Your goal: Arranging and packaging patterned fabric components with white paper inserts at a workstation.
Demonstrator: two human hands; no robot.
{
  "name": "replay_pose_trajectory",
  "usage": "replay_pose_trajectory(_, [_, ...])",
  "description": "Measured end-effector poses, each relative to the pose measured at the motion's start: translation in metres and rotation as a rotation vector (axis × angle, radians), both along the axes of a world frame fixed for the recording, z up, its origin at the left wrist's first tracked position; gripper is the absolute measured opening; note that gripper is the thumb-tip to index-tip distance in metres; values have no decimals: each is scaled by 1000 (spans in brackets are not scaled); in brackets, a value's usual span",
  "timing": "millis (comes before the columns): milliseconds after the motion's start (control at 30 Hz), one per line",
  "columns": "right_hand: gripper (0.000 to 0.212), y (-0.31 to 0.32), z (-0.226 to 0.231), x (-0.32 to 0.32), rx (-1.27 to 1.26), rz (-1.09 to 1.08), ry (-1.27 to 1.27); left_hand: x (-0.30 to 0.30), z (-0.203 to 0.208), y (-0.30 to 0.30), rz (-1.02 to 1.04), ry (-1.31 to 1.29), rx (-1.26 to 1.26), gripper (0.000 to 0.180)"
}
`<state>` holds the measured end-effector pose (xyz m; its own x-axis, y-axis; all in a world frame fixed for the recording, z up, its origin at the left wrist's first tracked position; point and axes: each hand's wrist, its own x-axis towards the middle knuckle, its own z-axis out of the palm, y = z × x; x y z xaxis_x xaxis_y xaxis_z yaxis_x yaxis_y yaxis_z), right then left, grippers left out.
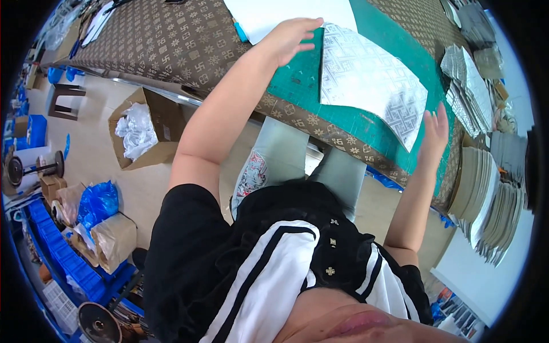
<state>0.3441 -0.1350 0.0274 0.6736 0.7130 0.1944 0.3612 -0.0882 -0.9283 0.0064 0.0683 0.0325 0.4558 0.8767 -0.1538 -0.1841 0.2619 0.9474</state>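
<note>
A curved, silvery-white sheet piece with a grey geometric line pattern (366, 77) lies on a green cutting mat (297, 77). Its right end looks darker, and its lower right corner tapers to a point near the mat's front edge. My left hand (291, 41) is open by the sheet's upper left corner, fingers stretched toward it. Whether a fingertip touches that corner I cannot tell. Beside the sheet's right end, my right hand (436, 134) is raised with its fingers apart and nothing in it. A plain white sheet (274, 14) lies behind my left hand.
A teal pen-like tool (240, 31) rests on the brown patterned tablecloth (171, 46). Stacks of cut sheets (477, 180) and patterned pieces (466, 86) stand on the right. On the floor at left are a cardboard box (163, 117) with clear plastic, a dark stool (64, 102) and blue bags (98, 203).
</note>
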Motion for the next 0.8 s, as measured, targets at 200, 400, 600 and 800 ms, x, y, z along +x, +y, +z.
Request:
replay_pose_trajectory(200, [40,25,-2,-138,63,699,-744,50,-36,79,-3,515,668,37])
replay_pose_trajectory(400, [30,37,-22,-165,166,751,-829,71,-64,101,17,825,1041,32])
replay_pose_trajectory(600, [25,36,-24,-168,169,678,-805,90,-74,107,-35,813,1115,32])
replay_pose_trajectory(800, [23,38,-24,-171,166,667,-796,89,-86,122,-86,643,896,27])
